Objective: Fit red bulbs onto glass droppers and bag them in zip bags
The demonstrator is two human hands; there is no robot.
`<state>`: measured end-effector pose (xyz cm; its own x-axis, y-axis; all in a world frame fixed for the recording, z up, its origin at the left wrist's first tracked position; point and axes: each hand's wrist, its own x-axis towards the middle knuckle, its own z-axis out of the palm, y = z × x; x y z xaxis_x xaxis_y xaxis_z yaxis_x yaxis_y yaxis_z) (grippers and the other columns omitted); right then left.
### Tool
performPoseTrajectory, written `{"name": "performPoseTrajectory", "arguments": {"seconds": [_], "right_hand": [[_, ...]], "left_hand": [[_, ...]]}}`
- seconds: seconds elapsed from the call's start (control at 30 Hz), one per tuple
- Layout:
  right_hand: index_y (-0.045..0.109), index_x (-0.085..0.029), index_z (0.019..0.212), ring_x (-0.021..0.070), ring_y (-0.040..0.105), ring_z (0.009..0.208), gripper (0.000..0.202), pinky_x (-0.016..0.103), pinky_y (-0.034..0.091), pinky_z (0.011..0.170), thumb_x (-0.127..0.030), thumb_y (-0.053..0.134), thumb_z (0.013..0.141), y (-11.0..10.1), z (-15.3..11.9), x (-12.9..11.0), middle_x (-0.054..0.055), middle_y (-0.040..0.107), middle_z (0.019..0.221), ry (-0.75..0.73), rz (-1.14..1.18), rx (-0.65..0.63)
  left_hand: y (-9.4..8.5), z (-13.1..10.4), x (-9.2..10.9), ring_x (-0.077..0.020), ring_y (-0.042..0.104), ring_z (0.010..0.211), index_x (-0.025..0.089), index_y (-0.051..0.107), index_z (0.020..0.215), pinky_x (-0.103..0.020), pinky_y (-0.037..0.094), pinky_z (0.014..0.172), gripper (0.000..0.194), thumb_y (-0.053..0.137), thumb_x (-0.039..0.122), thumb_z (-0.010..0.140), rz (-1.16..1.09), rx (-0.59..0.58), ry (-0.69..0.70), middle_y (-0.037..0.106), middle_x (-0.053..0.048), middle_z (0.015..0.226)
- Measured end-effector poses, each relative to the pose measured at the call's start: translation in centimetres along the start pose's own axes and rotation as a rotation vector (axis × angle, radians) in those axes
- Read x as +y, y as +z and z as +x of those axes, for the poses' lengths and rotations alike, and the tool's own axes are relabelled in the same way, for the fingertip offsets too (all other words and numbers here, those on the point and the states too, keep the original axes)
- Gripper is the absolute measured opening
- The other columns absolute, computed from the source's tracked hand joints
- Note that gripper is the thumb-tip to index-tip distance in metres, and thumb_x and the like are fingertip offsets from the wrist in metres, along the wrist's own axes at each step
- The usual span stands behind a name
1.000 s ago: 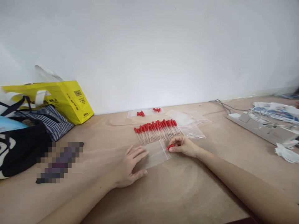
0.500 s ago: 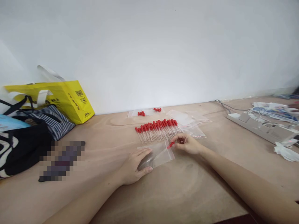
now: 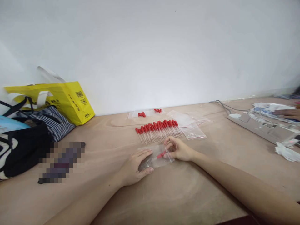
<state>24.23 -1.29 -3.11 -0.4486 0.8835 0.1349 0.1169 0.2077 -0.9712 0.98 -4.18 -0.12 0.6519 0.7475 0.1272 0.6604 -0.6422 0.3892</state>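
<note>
A clear zip bag [image 3: 159, 163] lies on the table in front of me. My left hand [image 3: 138, 165] holds its left end, the fingers along the upper edge and the thumb at the lower edge. Inside the bag is a red-topped dropper [image 3: 161, 154] with a thin see-through stem pointing left. My right hand [image 3: 174, 149] is at the bag's mouth, thumb and fingers pinched on the dropper's red end. Just beyond the bag, a row of similar red-topped droppers [image 3: 157, 126] lies side by side, stems toward me.
Flat clear bags [image 3: 196, 132] lie behind my right hand; bags with red-topped pieces [image 3: 141, 114] are near the wall. A yellow bag [image 3: 82, 109] and a striped bag [image 3: 61, 122] stand left. At right are a power strip [image 3: 250, 128] and another person's hand [image 3: 287, 113].
My right hand has moved left, and the dropper has slid deeper into the bag, its red end now inside. My left hand stays put. The other person's hand has come further into view.
</note>
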Motion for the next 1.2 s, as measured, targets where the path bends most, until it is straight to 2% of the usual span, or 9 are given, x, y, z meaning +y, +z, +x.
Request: {"name": "performPoseTrajectory", "arguments": {"seconds": [0.17, 0.3, 0.37, 0.47, 0.5, 0.6, 0.73, 0.93, 1.2], "right_hand": [[0.046, -0.02, 0.087, 0.0075, 0.048, 0.05, 0.048, 0.018, 0.037, 0.046, -0.029, 0.075, 0.05, 0.1, 0.2, 0.2, -0.005, 0.057, 0.063, -0.034, -0.119, 0.063], [0.055, -0.017, 0.087, 0.0069, 0.047, 0.049, 0.038, 0.019, 0.038, 0.047, -0.03, 0.07, 0.055, -2.2, 1.1, 0.1, -0.003, 0.058, 0.066, -0.012, -0.142, -0.04], [0.059, -0.015, 0.076, 0.008, 0.049, 0.05, 0.022, 0.02, 0.038, 0.049, -0.031, 0.064, 0.062, -3.5, 2.4, -0.2, -0.002, 0.057, 0.06, -0.017, -0.231, 0.063], [0.061, -0.016, 0.069, 0.0105, 0.052, 0.057, 0.014, 0.021, 0.04, 0.053, -0.028, 0.056, 0.069, -4.7, 5.5, -0.9, 0.0, 0.06, 0.062, -0.003, -0.573, 0.323], [0.063, -0.017, 0.071, 0.0113, 0.054, 0.06, 0.013, 0.022, 0.04, 0.057, -0.028, 0.055, 0.07, -4.8, 6.6, -1.2, 0.001, 0.061, 0.066, 0.019, -0.701, 0.367], [0.064, -0.018, 0.085, 0.0151, 0.056, 0.071, 0.021, 0.025, 0.041, 0.066, -0.03, 0.054, 0.072, -4.5, 9.7, -1.7, 0.003, 0.064, 0.076, 0.061, -0.813, 0.416], [0.064, -0.019, 0.092, 0.0194, 0.057, 0.083, 0.028, 0.029, 0.041, 0.072, -0.036, 0.054, 0.072, -3.8, 12.1, -1.4, 0.006, 0.064, 0.09, 0.114, -0.862, 0.423], [0.063, -0.017, 0.093, 0.0226, 0.055, 0.092, 0.028, 0.032, 0.04, 0.077, -0.033, 0.055, 0.072, -3.4, 13.2, -0.6, 0.009, 0.063, 0.097, 0.176, -0.879, 0.434], [0.064, -0.017, 0.077, 0.0205, 0.057, 0.086, 0.015, 0.03, 0.041, 0.075, -0.026, 0.06, 0.065, -3.3, 13.7, -0.7, 0.007, 0.064, 0.089, 0.211, -0.769, 0.465]], "left_hand": [[-0.2, 0.0, 0.2, -0.0229, 0.039, 0.118, 0.018, 0.041, 0.123, -0.042, 0.033, 0.098, 0.053, 0.049, 0.044, 0.077, 0.02, -0.026, 0.0, 0.044, -0.008, 0.128], [-0.3, -0.1, 0.1, -0.023, 0.038, 0.119, 0.02, 0.041, 0.123, -0.043, 0.03, 0.1, 0.05, 0.046, 0.044, 0.079, 0.041, -0.021, 0.015, 0.042, -0.008, 0.129], [-0.3, -0.2, -0.1, -0.023, 0.038, 0.118, 0.02, 0.042, 0.121, -0.044, 0.03, 0.099, 0.048, 0.046, 0.042, 0.08, 0.04, -0.004, 0.022, 0.043, -0.008, 0.129], [-0.3, -0.3, -0.3, -0.0224, 0.041, 0.116, 0.02, 0.045, 0.118, -0.043, 0.033, 0.098, 0.043, 0.046, 0.04, 0.08, 0.013, 0.02, 0.033, 0.047, -0.008, 0.125], [-0.3, -0.4, -0.4, -0.0222, 0.041, 0.115, 0.019, 0.046, 0.117, -0.042, 0.034, 0.097, 0.042, 0.046, 0.039, 0.08, 0.002, 0.032, 0.036, 0.048, -0.008, 0.124], [-0.3, -0.4, -0.5, -0.0216, 0.042, 0.113, 0.019, 0.047, 0.115, -0.04, 0.036, 0.095, 0.04, 0.046, 0.037, 0.08, -0.02, 0.059, 0.038, 0.05, -0.008, 0.121], [-0.3, -0.4, -0.5, -0.0204, 0.044, 0.112, 0.019, 0.042, 0.118, -0.039, 0.038, 0.094, 0.042, 0.047, 0.034, 0.08, -0.028, 0.06, 0.027, 0.049, -0.008, 0.121], [-0.4, -0.4, -0.4, -0.0205, 0.044, 0.112, 0.016, 0.041, 0.119, -0.037, 0.038, 0.094, 0.043, 0.048, 0.033, 0.079, -0.017, 0.044, 0.011, 0.048, -0.01, 0.121], [-0.6, -0.4, -0.3, -0.0207, 0.043, 0.112, 0.018, 0.041, 0.119, -0.038, 0.037, 0.094, 0.043, 0.047, 0.034, 0.08, -0.017, 0.034, 0.01, 0.048, -0.009, 0.122]]}}
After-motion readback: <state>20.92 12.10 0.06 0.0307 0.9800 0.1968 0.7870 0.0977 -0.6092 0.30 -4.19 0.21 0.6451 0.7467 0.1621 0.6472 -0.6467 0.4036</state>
